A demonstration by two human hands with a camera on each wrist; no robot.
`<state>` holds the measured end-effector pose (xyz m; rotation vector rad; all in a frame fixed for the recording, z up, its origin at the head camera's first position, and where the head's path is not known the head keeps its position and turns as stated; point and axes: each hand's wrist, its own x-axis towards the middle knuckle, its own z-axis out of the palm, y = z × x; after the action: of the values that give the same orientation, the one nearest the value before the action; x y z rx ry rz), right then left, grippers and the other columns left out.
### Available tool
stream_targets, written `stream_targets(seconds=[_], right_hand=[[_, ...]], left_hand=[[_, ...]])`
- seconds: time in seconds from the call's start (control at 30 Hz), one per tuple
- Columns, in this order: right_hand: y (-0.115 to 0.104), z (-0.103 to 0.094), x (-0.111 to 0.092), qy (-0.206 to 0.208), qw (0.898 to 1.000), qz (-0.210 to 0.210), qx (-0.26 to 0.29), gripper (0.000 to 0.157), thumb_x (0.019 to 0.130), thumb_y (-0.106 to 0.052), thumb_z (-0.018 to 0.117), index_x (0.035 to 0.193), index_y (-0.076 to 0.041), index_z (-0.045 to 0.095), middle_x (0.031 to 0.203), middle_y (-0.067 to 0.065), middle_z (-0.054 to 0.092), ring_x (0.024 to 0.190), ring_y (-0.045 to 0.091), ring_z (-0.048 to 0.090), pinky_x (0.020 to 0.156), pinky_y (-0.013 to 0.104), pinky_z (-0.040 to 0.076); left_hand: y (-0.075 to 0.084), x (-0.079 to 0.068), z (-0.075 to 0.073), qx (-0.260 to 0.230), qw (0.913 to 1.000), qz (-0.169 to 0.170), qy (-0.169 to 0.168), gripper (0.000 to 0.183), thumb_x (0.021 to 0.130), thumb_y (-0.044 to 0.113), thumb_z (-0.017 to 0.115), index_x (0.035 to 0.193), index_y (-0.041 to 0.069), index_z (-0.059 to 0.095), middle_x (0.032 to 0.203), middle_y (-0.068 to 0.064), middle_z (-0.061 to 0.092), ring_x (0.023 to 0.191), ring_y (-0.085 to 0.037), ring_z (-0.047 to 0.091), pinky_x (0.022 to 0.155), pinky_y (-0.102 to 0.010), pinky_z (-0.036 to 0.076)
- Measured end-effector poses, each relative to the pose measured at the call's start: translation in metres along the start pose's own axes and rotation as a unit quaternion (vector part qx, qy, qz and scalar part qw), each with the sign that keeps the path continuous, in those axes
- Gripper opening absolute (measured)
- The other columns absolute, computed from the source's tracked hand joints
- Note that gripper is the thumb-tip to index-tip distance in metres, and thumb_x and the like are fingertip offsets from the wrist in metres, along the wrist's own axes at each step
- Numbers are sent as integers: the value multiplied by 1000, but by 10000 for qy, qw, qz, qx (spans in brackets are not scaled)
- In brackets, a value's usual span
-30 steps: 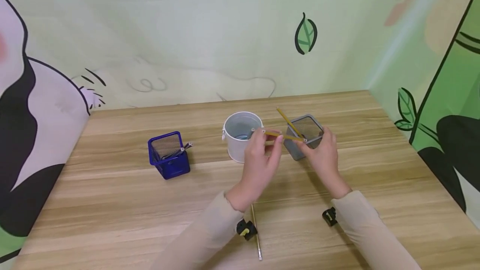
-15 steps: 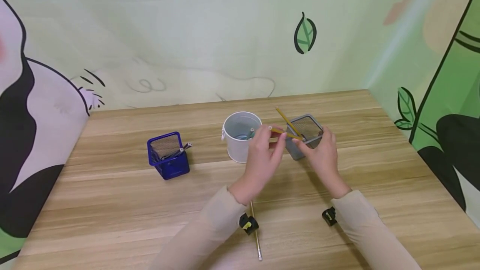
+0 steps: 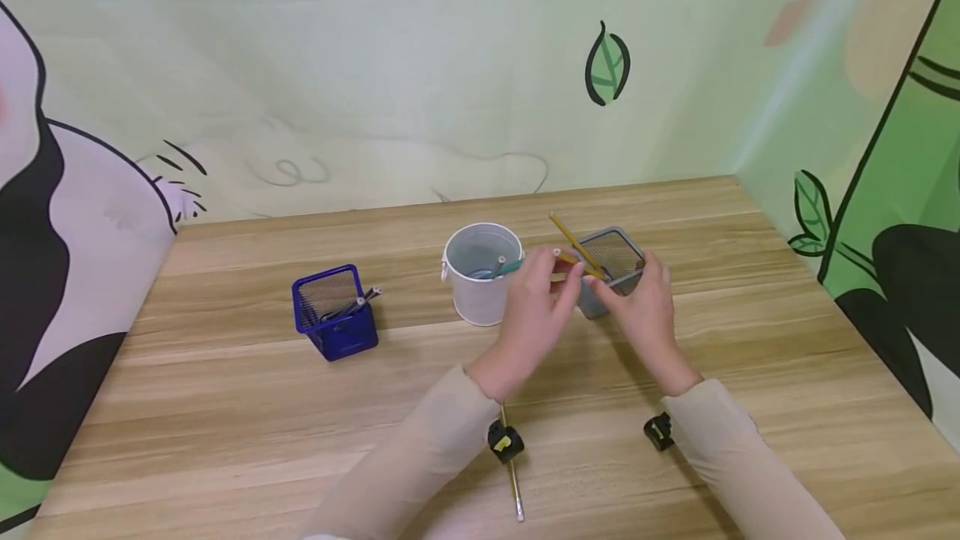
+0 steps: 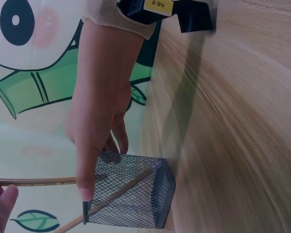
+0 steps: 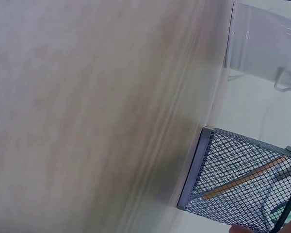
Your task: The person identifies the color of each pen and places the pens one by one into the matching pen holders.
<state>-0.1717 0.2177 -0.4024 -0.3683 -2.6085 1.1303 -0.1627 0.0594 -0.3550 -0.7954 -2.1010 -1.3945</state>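
Note:
My left hand (image 3: pixel 536 307) pinches a yellow pencil (image 3: pixel 567 257), whose far end is at the mouth of a grey mesh pen holder (image 3: pixel 597 303). My right hand (image 3: pixel 647 311) grips this holder by its rim, with the thumb on the near edge. In the left wrist view, the pinched pencil (image 4: pixel 43 182) runs level from the left fingertips to the right thumb, which partly hides its end. Another yellow pencil (image 3: pixel 567 233) leans inside the holder and sticks out at the back left. Through the mesh its lower part shows in the right wrist view.
Left of the holder stands a white metal bucket (image 3: pixel 474 300) with teal pencils (image 3: pixel 510 267) inside. Farther left is a blue mesh pen holder (image 3: pixel 348 338) with dark pencils (image 3: pixel 367 297). A loose pencil (image 3: pixel 516 490) lies on the wooden table (image 3: pixel 225 432), partly under my left wrist camera.
My left hand has moved to the right with the yellow pencil, bringing it farther over the grey holder. More of a teal pencil in the bucket shows. My right hand has stayed in place.

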Motion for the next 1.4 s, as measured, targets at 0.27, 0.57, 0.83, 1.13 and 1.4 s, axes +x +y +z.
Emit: stream_targets(seconds=[0.27, 0.57, 0.83, 1.13, 1.4], right_hand=[[-2, -2, -2, 31, 10000, 35, -33, 91, 79, -34, 75, 141, 13, 27, 132, 32, 38, 118, 44, 43, 100, 57, 41], [-1, 0, -1, 102, 9999, -62, 0, 90, 78, -32, 77, 139, 13, 29, 131, 32, 39, 117, 43, 44, 99, 57, 41], [-3, -2, -1, 49, 10000, -16, 22, 89, 79, -32, 76, 140, 13, 28, 131, 32, 39, 117, 42, 44, 100, 56, 41], [-4, -2, -1, 52, 10000, -25, 27, 89, 79, -30, 76, 140, 13, 28, 131, 32, 39, 116, 43, 44, 100, 56, 40], [-2, -2, -1, 75, 10000, -13, 28, 90, 79, -32, 76, 140, 12, 29, 131, 32, 39, 115, 42, 45, 99, 56, 41]], left_hand=[[-1, 0, 7, 364, 9986, -91, -377, 12, 93, 8, 58, 97, -3, 56, 92, -14, 62, 88, -23, 64, 72, -18, 55], [-6, -1, 11, 425, 9971, -273, -562, 11, 94, 10, 57, 96, -1, 59, 92, -12, 64, 86, -21, 64, 74, -12, 52], [-9, -3, 14, 270, 9945, -700, -736, 16, 95, 12, 57, 98, -3, 60, 94, -15, 64, 88, -22, 65, 74, -15, 54], [-11, -4, 13, 214, 9919, -930, -837, 18, 95, 14, 58, 102, -3, 60, 96, -14, 64, 90, -22, 64, 75, -16, 54], [-14, -7, 15, 177, 9915, -974, -839, 23, 93, 15, 61, 105, -4, 59, 99, -16, 63, 92, -24, 63, 77, -23, 56]])
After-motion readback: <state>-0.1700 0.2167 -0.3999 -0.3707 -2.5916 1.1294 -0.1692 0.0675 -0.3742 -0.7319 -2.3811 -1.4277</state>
